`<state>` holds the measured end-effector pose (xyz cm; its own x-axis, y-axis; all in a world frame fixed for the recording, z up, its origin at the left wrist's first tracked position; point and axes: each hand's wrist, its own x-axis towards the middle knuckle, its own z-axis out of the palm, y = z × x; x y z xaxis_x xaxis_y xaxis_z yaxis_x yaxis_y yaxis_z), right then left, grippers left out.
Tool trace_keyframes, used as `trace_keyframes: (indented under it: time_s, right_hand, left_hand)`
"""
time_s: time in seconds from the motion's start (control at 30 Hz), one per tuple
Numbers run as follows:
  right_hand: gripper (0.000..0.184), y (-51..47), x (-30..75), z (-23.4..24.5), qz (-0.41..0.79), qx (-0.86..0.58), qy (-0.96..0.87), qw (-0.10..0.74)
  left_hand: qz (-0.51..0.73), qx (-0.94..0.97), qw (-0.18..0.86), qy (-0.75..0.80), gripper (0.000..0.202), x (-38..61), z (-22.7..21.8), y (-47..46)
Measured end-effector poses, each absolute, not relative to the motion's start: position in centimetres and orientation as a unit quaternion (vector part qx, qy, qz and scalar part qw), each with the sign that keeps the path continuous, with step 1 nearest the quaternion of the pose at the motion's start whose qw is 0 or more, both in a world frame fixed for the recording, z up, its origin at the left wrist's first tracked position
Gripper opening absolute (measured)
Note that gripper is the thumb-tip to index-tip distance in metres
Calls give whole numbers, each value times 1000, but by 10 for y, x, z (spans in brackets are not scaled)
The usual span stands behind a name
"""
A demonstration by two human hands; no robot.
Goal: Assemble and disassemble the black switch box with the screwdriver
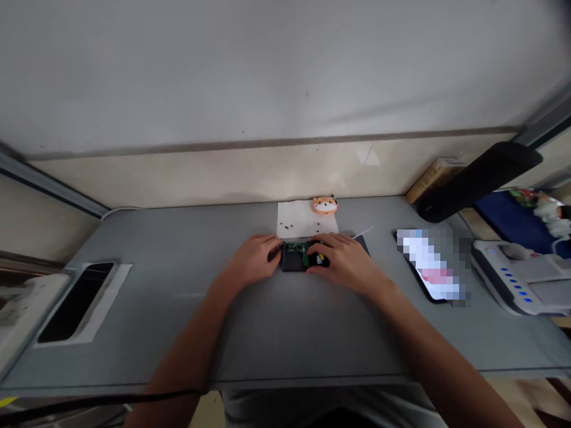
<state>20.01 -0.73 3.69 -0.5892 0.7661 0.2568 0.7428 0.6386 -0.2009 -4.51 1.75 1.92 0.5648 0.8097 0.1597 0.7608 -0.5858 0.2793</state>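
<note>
In the middle of the grey desk lies an opened black electronic device (293, 261), with a green circuit board (296, 247) showing inside. My left hand (255, 259) has its fingers closed at the device's left edge; a small dark piece (273, 253) shows between the fingertips. Around the right part of the device, my right hand (348, 260) is closed on a black part (317, 260) with a yellow mark. Whether that part is joined to the casing, I cannot tell. Behind the device lies a white paper sheet (298, 219) with several tiny dark bits resembling screws.
An orange and white animal-face case (325, 205) sits on the paper's far right corner. To the right are a lit phone (428, 264), a black cylinder (482, 181) and a grey-white device with blue lights (526, 276). A dark phone (78, 303) lies at the left.
</note>
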Motion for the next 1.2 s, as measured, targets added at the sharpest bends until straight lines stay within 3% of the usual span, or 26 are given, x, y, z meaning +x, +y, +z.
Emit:
trace_keyframes:
  time_s: [0.1, 0.2, 0.4, 0.53, 0.6, 0.7, 0.97, 1.2]
  right_hand:
    - [27, -7, 201, 34, 41, -416, -897, 148]
    - [27, -8, 204, 38, 39, -406, -893, 190]
    - [22, -14, 220, 66, 50, -428, -764, 480]
    - [48, -17, 225, 67, 26, -519, -612, 596]
    - [52, -15, 225, 61, 28, -551, -581, 598]
    - [44, -8, 222, 53, 76, -578, -599, 548]
    - [34, 3, 221, 42, 150, -559, -677, 455]
    - [40, 1, 218, 46, 204, -578, -592, 523]
  left_hand:
    - [146, 881, 81, 443, 17, -46, 15, 19]
    - [151, 881, 79, 442, 18, -49, 13, 20]
    - [229, 853, 44, 467, 22, -45, 19, 16]
    - [246, 855, 79, 450, 27, -26, 17, 7]
    - [208, 870, 119, 432, 43, -15, 14, 3]
    - [161, 883, 149, 415, 58, -6, 9, 1]
    - [163, 880, 154, 419, 60, -8, 9, 1]
    - [176, 875, 156, 424, 56, -6, 8, 1]
